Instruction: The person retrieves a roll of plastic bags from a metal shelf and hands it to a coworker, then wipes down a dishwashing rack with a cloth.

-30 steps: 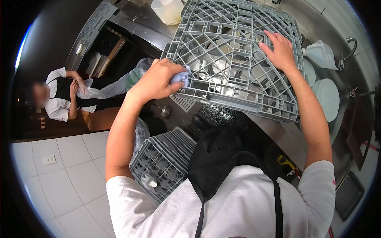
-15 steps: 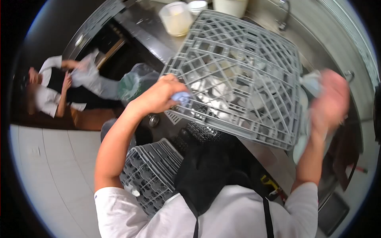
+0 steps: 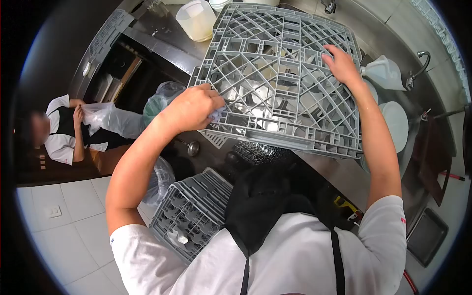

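A grey plastic dishwasher rack (image 3: 290,76) with a criss-cross lattice lies in front of me. Pale and shiny items show through its openings, too broken up to name. At the rack's near left corner, my left hand (image 3: 194,107) is closed around a bunched bluish cloth (image 3: 218,114) and presses against the frame. My right hand (image 3: 342,66) reaches over the rack's right side, fingers apart, above or touching the lattice; contact is hard to judge.
White plates (image 3: 393,127) and a whitish plastic jug (image 3: 386,73) stand right of the rack, near a tap (image 3: 420,66). A cloudy container (image 3: 195,20) is behind. Another grey rack (image 3: 189,214) sits low at left. A co-worker (image 3: 64,123) holds a clear plastic bag.
My right hand has come from beyond the rack's right edge onto its right side. The rack sits slightly further left and up in view. My left hand keeps its place at the corner.
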`<action>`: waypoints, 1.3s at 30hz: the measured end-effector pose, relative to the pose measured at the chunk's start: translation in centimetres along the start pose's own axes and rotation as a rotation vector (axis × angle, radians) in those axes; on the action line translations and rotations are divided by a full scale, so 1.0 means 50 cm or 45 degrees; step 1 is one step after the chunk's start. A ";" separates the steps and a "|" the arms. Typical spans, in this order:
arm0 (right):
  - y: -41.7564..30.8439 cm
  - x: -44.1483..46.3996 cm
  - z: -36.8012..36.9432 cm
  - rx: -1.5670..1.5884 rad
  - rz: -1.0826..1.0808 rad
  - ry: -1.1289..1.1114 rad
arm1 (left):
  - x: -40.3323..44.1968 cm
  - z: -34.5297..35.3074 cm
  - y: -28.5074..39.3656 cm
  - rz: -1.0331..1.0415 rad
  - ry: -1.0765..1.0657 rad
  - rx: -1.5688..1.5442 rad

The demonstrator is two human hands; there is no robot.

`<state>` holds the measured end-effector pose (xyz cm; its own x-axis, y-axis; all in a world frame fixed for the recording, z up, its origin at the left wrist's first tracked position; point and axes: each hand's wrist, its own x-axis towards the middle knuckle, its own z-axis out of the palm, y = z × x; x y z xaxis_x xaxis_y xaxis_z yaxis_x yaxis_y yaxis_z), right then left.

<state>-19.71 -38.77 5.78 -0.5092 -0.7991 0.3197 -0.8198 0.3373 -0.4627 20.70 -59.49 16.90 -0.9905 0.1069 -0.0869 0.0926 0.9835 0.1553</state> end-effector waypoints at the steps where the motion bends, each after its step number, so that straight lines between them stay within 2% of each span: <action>1: 0.003 -0.005 0.000 0.012 0.024 -0.035 | -0.004 0.007 -0.012 0.014 0.039 -0.066; 3: 0.011 -0.004 -0.012 0.036 0.070 -0.105 | -0.013 0.020 -0.021 -0.004 0.123 -0.202; 10: 0.028 -0.006 -0.001 0.017 0.040 -0.061 | -0.044 0.060 -0.020 -0.226 0.394 -0.502; 11: 0.028 -0.003 0.001 0.025 0.045 -0.065 | -0.053 0.060 -0.018 -0.623 0.444 -0.972; 14: 0.033 -0.001 0.004 0.034 0.036 -0.072 | -0.060 0.031 -0.040 -0.642 0.391 -0.916; 17: 0.037 -0.001 0.005 0.043 0.034 -0.089 | -0.028 -0.004 0.010 -0.179 0.345 -0.246; 18: 0.039 0.001 0.006 0.050 0.028 -0.091 | -0.023 -0.010 0.025 -0.201 0.184 -0.191; 22: 0.040 0.004 0.007 0.043 0.052 -0.114 | 0.006 -0.011 0.029 -0.150 -0.024 -0.050; 26: 0.039 -0.001 0.007 0.019 0.047 -0.063 | -0.016 0.028 0.001 -0.120 0.205 -0.169; 29: 0.041 -0.002 0.006 0.056 0.057 -0.082 | -0.037 0.042 0.001 -0.276 0.306 -0.289; 30: 0.039 -0.004 0.005 0.053 0.066 -0.079 | -0.046 0.058 0.004 -0.439 0.538 -0.469; 31: 0.038 -0.005 0.003 0.050 0.074 -0.078 | -0.047 0.062 -0.006 -0.657 0.659 -0.698; 33: 0.034 -0.002 0.005 0.042 0.073 -0.070 | -0.052 0.040 -0.019 -0.713 0.779 -0.585; 34: 0.037 -0.002 0.006 0.037 0.067 -0.063 | -0.052 0.024 -0.020 -0.664 0.790 -0.423; 35: 0.039 -0.002 0.007 0.031 0.060 -0.058 | -0.051 0.024 -0.027 -0.582 0.851 -0.470; 37: 0.034 0.000 0.007 0.020 0.075 -0.071 | -0.050 0.022 -0.020 -0.529 0.814 -0.611; 39: 0.032 -0.002 -0.001 0.013 0.110 -0.117 | -0.053 0.015 -0.006 -0.436 0.579 -0.451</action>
<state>-20.96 -38.12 5.04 -0.5516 -0.8095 0.2013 -0.7709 0.4025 -0.4936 23.36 -59.96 16.36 -0.9096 -0.3508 0.2224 -0.1968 0.8355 0.5131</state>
